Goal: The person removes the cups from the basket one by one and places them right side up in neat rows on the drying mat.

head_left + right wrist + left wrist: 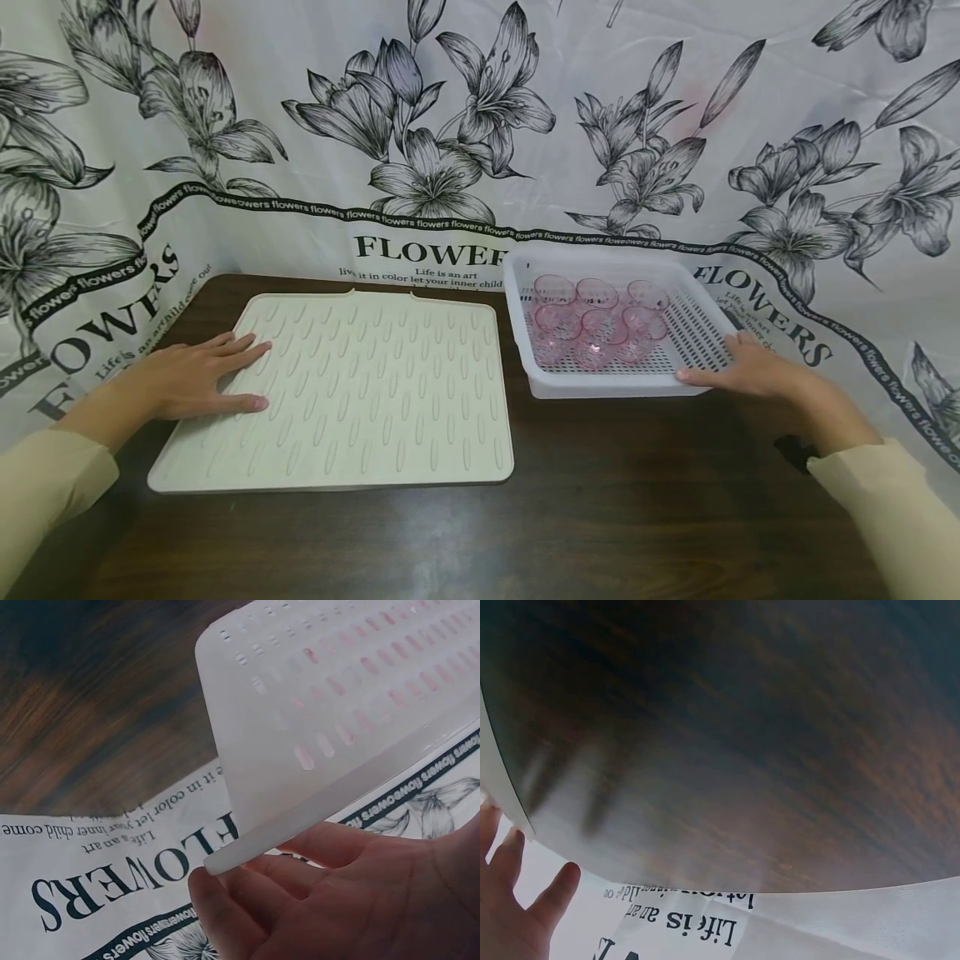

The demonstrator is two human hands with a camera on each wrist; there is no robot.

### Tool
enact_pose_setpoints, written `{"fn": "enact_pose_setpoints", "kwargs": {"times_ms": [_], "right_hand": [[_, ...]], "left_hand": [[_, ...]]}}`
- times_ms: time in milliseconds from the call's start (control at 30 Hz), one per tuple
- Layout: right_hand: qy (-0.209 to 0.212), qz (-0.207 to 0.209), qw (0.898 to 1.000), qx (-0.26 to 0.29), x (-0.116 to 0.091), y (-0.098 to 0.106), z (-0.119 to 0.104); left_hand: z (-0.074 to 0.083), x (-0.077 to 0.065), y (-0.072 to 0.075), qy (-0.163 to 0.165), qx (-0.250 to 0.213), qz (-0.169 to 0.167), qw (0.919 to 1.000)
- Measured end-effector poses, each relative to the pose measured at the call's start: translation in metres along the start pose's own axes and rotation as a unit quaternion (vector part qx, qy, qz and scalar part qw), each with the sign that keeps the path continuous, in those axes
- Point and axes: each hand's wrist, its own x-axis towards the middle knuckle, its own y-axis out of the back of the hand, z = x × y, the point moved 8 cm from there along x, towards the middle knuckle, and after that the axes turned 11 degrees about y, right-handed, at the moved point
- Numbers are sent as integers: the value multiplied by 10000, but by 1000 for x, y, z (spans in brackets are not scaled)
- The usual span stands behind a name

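In the head view, my left hand rests with spread fingers on the left edge of a cream silicone drying mat patterned with raised ovals. To its right is a white perforated plastic basket, its left half filled with several clear pink cups. My right hand holds the basket's near right corner, thumb along the front rim and fingers over the right side. The right wrist view shows the fingers at the rim of the basket, fingertips partly hidden behind it.
Mat and basket are on a dark brown wooden table. A white cloth printed with flowers and lettering hangs behind and spreads along both sides. A small dark item lies by the right wrist.
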Motion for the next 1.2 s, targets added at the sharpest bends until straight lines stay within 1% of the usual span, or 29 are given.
{"fn": "enact_pose_setpoints", "kwargs": {"times_ms": [233, 467, 600, 667, 733, 767, 833, 900, 1000, 1100, 1200], "right_hand": [[-105, -55, 9999, 39, -2, 0, -7], [-9, -47, 10000, 74, -1, 3, -12], [204, -61, 9997, 81, 3, 6, -18], [378, -44, 9993, 23, 7, 10, -23], [670, 78, 9977, 45, 11, 16, -30], [751, 111, 9971, 32, 13, 19, -32], [921, 201, 9955, -130, 18, 27, -37], [968, 205, 9950, -149, 22, 32, -41], [891, 69, 9957, -242, 28, 38, -43], [953, -46, 9954, -41, 35, 42, -46], [1103, -169, 9937, 122, 42, 43, -48]], "left_hand": [[0, -1, 1, 31, -42, -20, 10000], [2, -2, 4, 10, -3, 12, 10000], [1, -3, 3, 20, -27, 11, 10000], [1, -4, 2, 40, -51, 7, 10000], [1, -4, 2, 54, -69, 12, 10000], [0, -3, 1, 66, -85, 17, 9999], [0, -3, 0, 82, -97, 20, 9999], [0, -3, 0, 73, -105, 32, 9999], [-1, -2, 0, 71, -118, 40, 9999], [0, -1, 0, 67, -143, 49, 9999], [0, -1, 0, 63, -160, 29, 9998]]}}
